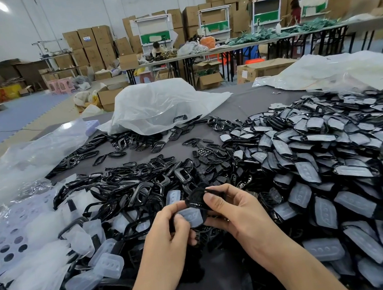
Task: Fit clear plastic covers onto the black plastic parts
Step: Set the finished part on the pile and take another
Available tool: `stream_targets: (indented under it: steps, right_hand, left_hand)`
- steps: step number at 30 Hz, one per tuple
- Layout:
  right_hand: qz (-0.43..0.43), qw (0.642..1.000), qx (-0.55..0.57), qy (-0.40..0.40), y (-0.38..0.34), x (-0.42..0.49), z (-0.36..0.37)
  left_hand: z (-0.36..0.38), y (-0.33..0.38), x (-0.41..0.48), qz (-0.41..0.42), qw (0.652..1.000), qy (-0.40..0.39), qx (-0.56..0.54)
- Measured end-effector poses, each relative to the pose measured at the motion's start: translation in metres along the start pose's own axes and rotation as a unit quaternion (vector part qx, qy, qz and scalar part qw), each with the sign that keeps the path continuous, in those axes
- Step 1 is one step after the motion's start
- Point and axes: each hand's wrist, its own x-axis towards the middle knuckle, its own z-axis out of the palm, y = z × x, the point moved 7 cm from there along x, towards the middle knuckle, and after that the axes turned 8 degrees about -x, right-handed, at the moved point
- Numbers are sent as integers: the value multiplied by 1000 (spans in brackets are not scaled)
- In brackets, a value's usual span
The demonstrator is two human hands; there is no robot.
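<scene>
Both hands meet just above the table's middle. My left hand (173, 227) pinches a clear plastic cover (192, 216) from the left, thumb on its face. My right hand (235, 209) grips a black plastic part (195, 200) whose upper edge sticks out above the cover. The cover lies against the black part; whether it is seated I cannot tell. Loose clear covers (100, 270) lie at the lower left, and bare black frames (141, 184) are heaped ahead of my hands.
A large heap of covered black parts (338, 172) fills the right side. Plastic bags (154, 105) lie at the back and left. A perforated lilac tray (3, 242) sits far left. The grey table (220, 279) shows near me. Boxes, benches and people stand far behind.
</scene>
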Motion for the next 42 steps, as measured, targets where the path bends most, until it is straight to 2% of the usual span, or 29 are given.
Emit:
stream_targets:
  steps: [4,7,10,15,24,37,42]
  right_hand:
    - [0,1000,-1,-6,1,0,3]
    - [0,1000,1,-5,2,1,1]
    - [-1,1000,2,-5,2,2,-2]
    - [6,1000,1,-2,2,2,-5]
    - [-1,1000,27,7,-6,4,-9]
    - [68,988,129,-60,-2,0,2]
    - [79,983,160,-48,-5,1,-7]
  left_hand:
    - [0,4,-1,39,997,-3,60]
    - [2,8,-1,31,999,-24,23]
    - [9,6,-3,-11,997,-65,-45]
    - [12,2,-3,-59,991,-60,-103]
    - [5,-7,-2,-69,997,-24,-39]
    - [22,-3,-9,-73,987,-113,-84]
    - [16,1,-5,-57,988,-78,-122]
